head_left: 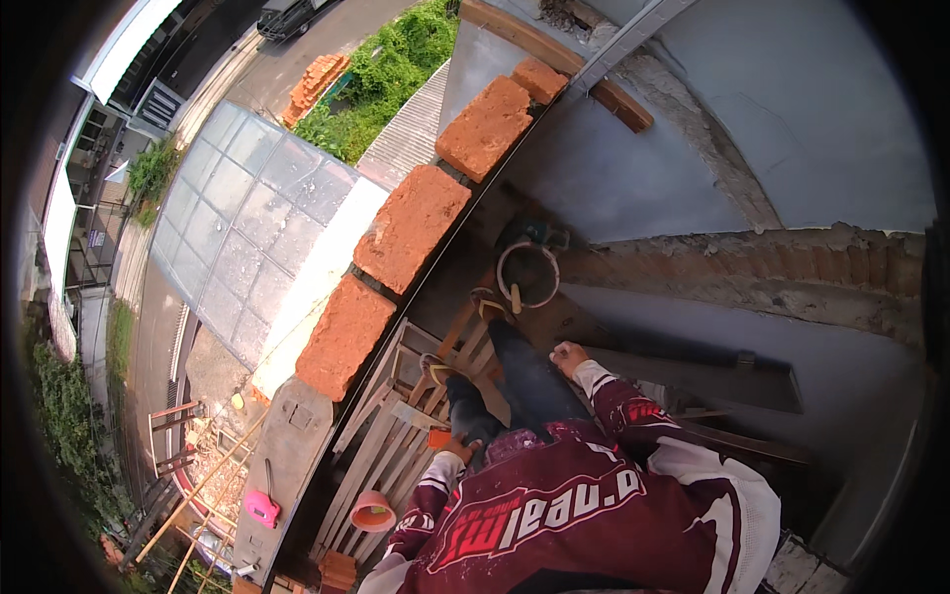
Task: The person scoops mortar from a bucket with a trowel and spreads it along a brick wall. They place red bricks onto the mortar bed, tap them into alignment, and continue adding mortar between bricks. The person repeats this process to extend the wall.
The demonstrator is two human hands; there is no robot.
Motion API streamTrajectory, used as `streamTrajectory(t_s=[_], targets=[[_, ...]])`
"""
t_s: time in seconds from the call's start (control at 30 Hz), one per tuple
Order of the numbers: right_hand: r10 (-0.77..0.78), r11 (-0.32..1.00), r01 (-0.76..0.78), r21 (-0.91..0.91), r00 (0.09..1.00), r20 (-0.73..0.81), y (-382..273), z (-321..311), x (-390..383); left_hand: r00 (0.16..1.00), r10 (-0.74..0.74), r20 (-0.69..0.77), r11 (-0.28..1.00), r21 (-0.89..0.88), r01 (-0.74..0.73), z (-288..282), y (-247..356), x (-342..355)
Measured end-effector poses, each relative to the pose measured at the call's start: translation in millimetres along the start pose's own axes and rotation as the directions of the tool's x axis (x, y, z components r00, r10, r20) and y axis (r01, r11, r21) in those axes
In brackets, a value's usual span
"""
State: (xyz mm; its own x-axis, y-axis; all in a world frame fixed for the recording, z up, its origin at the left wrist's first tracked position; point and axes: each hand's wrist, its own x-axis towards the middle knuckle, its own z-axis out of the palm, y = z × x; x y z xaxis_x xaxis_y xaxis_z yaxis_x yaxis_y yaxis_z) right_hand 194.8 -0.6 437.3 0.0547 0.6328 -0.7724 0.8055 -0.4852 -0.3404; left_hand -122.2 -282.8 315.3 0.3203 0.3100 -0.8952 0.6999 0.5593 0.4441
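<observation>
Below me, my left hand [457, 450] is beside my thigh, fingers curled at an orange piece [438, 436] near a flat grey piece [411, 416]; what it grips is unclear. My right hand [569, 358] is closed near my right leg, its contents too small to make out. To my left, a row of red bricks [413, 223] with mortar gaps lines the wall top, a thin line along its inner edge. A pink tape measure [259, 508] lies on the grey ledge [289, 428]. A bucket [529, 292] with a wooden handle inside stands beyond my feet.
My sandalled feet are by slatted wooden boards [381, 445] holding an orange container [371, 510]. Grey plastered walls [802, 119] rise at right, with a dark plank [712, 371] below. Outside the wall is a drop to a glazed canopy [247, 228], bamboo poles [198, 485] and a street.
</observation>
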Motion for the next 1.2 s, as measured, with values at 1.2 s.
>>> streamTrajectory(t_s=[1.2], targets=[[-0.239,0.61,0.788,0.076,0.274,-0.932,-344.2,-231.1,252.9,0.975,-0.221,0.034,0.955,-0.197,0.224,-65.9,121.4,-35.2]])
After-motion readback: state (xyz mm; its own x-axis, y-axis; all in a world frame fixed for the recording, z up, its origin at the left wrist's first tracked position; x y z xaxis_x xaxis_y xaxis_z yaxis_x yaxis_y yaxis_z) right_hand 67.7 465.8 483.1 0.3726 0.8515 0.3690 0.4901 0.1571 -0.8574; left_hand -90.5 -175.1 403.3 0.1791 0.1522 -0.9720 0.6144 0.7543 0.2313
